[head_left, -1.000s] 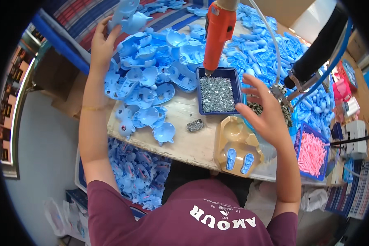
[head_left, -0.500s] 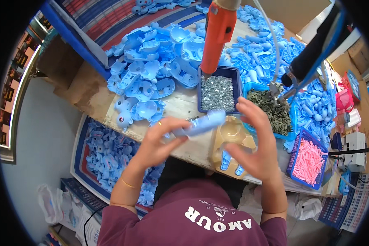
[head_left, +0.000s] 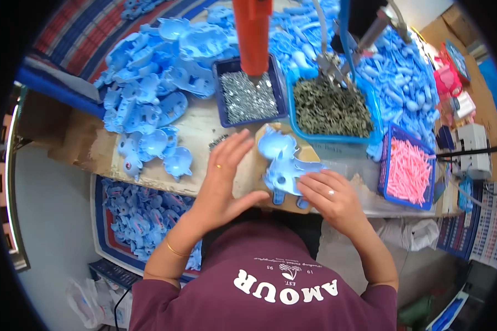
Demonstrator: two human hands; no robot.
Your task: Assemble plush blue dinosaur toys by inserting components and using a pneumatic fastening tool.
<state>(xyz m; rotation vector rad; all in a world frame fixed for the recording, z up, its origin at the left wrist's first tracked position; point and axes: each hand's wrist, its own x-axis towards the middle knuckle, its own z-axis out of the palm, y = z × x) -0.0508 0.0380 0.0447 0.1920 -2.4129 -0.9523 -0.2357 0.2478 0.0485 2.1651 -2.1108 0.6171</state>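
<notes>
A light-blue plastic toy shell (head_left: 282, 165), shaped like an animal half with its hollow side up, lies on a tan fixture block (head_left: 308, 153) at the table's near edge. My right hand (head_left: 330, 197) grips the shell's right edge, fingers together over it. Beside the shell on the left, my left hand (head_left: 225, 185) is open and holds nothing, thumb and fingers spread. Two small blue leg-like pieces (head_left: 279, 197) show below the shell on the block. An orange power screwdriver (head_left: 252, 38) hangs above a dark tray (head_left: 222, 105) of small silver screws.
A blue bin (head_left: 378, 124) of dark metal bits stands behind the fixture to the right, near a purple basket (head_left: 384, 179) of pink sticks. Blue shells (head_left: 149, 83) heap at the back left. Smaller blue parts (head_left: 408, 83) pile at right. Below left, a crate holds blue pieces (head_left: 143, 220).
The blue piece my left hand held is gone from it. A blue shell now covers the fixture, with my right hand on it. The whole view has shifted.
</notes>
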